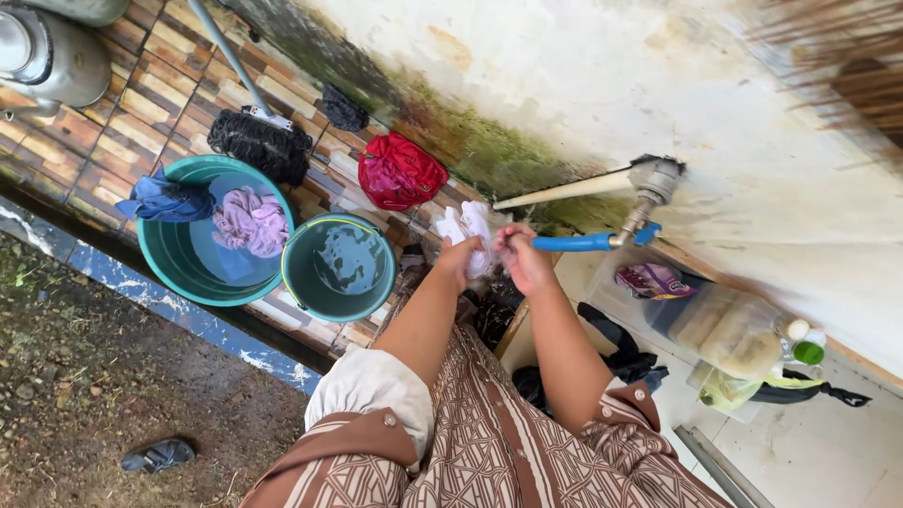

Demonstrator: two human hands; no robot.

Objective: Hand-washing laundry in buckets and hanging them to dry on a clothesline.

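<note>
Near the centre of the frame both hands close on one white cloth (470,230): the left hand (458,259) grips its lower part, the right hand (522,259) pinches it from the other side. The cloth bunches between them and runs up and to the left, away from the wrists. A blue tap spout (574,243) ends just right of the right hand. Left of the grip stand a small green bucket (306,282) and a larger teal basin (160,254) holding a pink cloth (249,221). A red garment (400,171) lies above.
</note>
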